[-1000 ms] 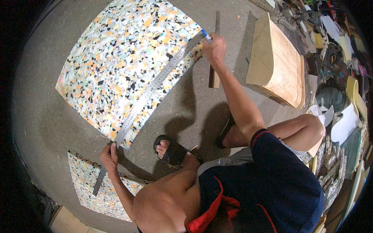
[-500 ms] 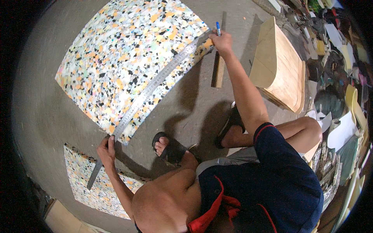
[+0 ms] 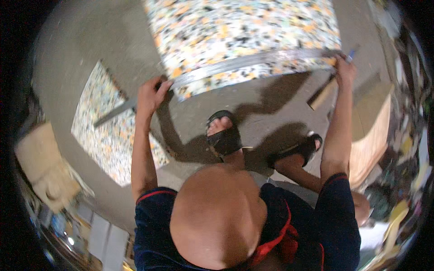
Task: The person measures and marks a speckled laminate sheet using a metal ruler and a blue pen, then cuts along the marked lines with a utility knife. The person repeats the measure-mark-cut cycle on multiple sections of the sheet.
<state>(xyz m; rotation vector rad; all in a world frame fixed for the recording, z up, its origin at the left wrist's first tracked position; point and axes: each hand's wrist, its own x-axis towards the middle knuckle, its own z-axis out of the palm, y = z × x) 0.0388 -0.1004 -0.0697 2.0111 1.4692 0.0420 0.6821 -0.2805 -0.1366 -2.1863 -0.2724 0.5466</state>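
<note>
A large foam sheet [image 3: 244, 31] speckled white, orange and black lies on the floor ahead of me. Along its near edge runs a long metal ruler [image 3: 235, 64]. My left hand [image 3: 153, 94] grips the ruler at the sheet's left corner, thumb on top; the ruler sticks out past it over a smaller speckled foam piece [image 3: 108, 151]. At the right end, my right hand [image 3: 345, 71] is closed round a blue-capped marker [image 3: 351, 55], resting at the ruler's end. Motion blurs the fingertips there.
A narrow wooden strip [image 3: 323, 95] lies by my right hand. Beyond my right forearm stands a curved plywood piece [image 3: 371, 140]. Brown boards [image 3: 47, 167] lie at the left, with scraps piled along the right rim. My sandalled foot [image 3: 224, 133] is just below the sheet.
The whole view has turned, so the sheet and ruler now run more nearly level across the top. Both hands remain at the same ends of the sheet's near edge.
</note>
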